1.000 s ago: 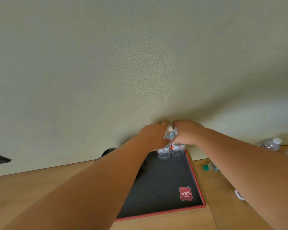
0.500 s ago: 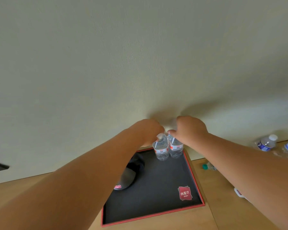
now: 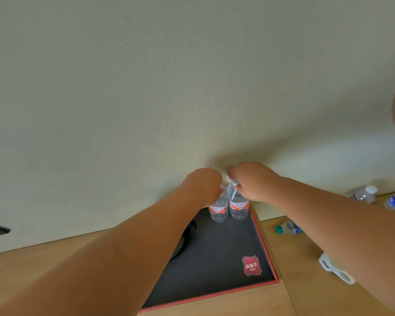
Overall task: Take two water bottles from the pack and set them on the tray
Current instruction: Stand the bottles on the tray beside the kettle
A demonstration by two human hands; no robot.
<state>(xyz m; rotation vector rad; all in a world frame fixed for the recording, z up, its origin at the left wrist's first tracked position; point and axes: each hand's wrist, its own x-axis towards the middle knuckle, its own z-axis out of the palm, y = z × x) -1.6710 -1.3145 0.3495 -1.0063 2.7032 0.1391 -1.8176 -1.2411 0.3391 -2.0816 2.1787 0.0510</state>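
Standing upright side by side in the far right corner of the black tray point(image 3: 226, 254), the two water bottles point(image 3: 229, 207) touch each other. The left hand point(image 3: 205, 185) has its grip closed on one bottle's top, the right hand point(image 3: 251, 181) on the other's. More bottles point(image 3: 364, 194) lie on the table point(image 3: 306, 290) to the right.

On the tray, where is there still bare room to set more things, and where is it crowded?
Free: the black tray floor between the two red-label bottles and the red logo patch. Crowded: the far right corner, where the left hand and right hand meet at the bottle tops.
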